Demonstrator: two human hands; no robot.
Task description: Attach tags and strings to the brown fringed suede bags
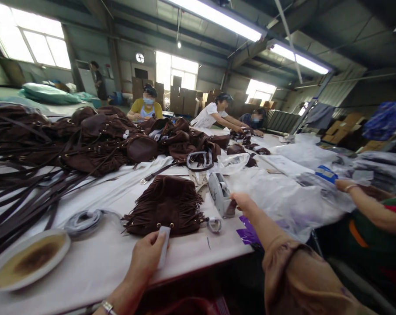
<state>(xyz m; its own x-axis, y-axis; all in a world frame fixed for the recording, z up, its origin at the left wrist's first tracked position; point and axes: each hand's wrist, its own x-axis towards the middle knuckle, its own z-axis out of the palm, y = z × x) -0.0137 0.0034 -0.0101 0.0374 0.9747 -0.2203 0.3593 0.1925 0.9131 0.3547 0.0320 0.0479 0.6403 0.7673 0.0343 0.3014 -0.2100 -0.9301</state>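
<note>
A dark brown fringed bag (168, 203) lies flat on the white-covered table (191, 249), in the middle of the view. My left hand (148, 253), low in the centre, pinches a small pale grey strip (164, 247) at the bag's near edge. Further right, my right hand (244, 202) reaches to the front end of a grey tape dispenser (220, 194), its fingers bent together there; whether they hold a piece of tape is too small to tell. A small clear ring-shaped item (214, 225) sits between the bag and my right arm.
Brown bags and straps (96, 135) are heaped at the left and back. A plate (30, 260) with brown residue stands at the near left. Clear plastic (266, 197) covers the right side. A person's hand (344, 185) holds a blue item (326, 173); several people are around the table.
</note>
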